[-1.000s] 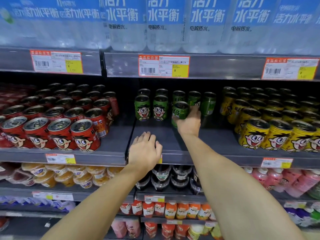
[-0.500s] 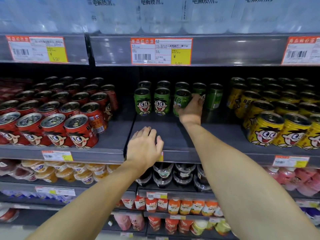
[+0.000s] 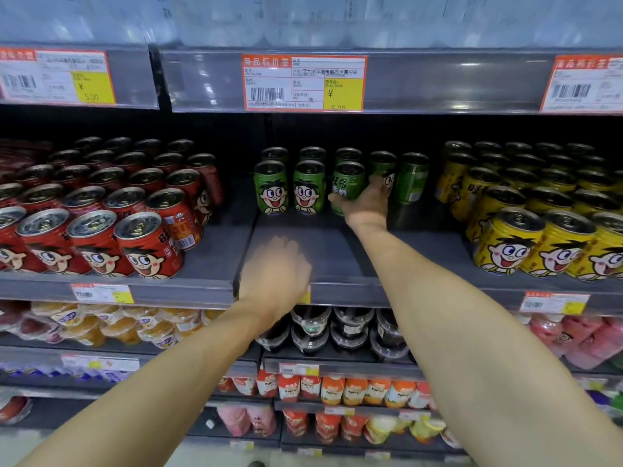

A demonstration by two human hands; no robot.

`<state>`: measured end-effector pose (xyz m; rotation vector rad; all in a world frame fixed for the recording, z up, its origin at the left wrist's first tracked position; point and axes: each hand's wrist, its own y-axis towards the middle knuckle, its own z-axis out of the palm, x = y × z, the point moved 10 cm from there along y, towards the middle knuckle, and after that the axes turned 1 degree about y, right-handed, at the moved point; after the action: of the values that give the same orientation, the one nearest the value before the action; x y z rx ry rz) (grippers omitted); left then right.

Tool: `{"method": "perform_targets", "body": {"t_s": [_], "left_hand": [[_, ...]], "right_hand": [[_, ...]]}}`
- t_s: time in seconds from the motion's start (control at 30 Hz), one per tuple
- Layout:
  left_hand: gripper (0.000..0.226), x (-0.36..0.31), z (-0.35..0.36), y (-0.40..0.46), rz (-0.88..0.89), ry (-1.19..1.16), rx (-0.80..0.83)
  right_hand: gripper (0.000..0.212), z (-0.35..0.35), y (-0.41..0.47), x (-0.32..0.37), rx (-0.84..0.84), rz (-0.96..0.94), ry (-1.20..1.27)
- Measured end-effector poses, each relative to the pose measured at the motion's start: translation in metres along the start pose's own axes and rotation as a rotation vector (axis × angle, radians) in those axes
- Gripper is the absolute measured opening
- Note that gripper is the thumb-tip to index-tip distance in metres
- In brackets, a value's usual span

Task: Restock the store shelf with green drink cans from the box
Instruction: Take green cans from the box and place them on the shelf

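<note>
Your right hand (image 3: 365, 205) is still gripping green can (image 3: 347, 187) at centre frame, nudging it deeper beside the front-row pair; now standing on shelf (image 3: 337, 261). Left hand (image 3: 274, 269) is staying flat, fingers relaxed, on shelf edge. Release is looking next; box not in view.

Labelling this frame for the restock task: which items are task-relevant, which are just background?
Task-relevant:
- green drink can gripped by the right hand
- shelved green cartoon-face cans
- grey metal shelf
- left hand resting on the shelf's front edge

Background:
- red cartoon-face cans
- yellow cartoon-face cans
- orange-bordered price tag
- dark lidded cups below
</note>
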<state>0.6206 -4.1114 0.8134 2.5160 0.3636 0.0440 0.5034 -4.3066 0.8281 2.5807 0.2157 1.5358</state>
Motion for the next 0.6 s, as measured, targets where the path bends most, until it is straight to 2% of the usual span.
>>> {"method": "perform_targets", "body": {"t_s": [0.1, 0.23, 0.33, 0.47, 0.6], "left_hand": [[0.035, 0.0, 0.0, 0.0, -0.018, 0.01, 0.022], [0.037, 0.0, 0.003, 0.0, -0.033, -0.042, 0.121], [0.033, 0.003, 0.01, 0.001, -0.054, -0.055, 0.2], [0.032, 0.0, 0.011, -0.001, -0.036, -0.057, 0.26], [0.038, -0.001, 0.015, 0.0, 0.0, -0.093, 0.363]], "right_hand": [[0.087, -0.003, -0.014, -0.006, 0.062, 0.042, -0.004], [0.064, -0.005, -0.05, -0.008, 0.344, -0.014, -0.234], [0.072, -0.01, -0.087, -0.007, 0.47, -0.085, -0.434], [0.079, -0.012, -0.127, -0.014, 0.495, -0.167, -0.65], [0.073, -0.015, -0.142, -0.012, 0.392, -0.261, -0.765]]}}
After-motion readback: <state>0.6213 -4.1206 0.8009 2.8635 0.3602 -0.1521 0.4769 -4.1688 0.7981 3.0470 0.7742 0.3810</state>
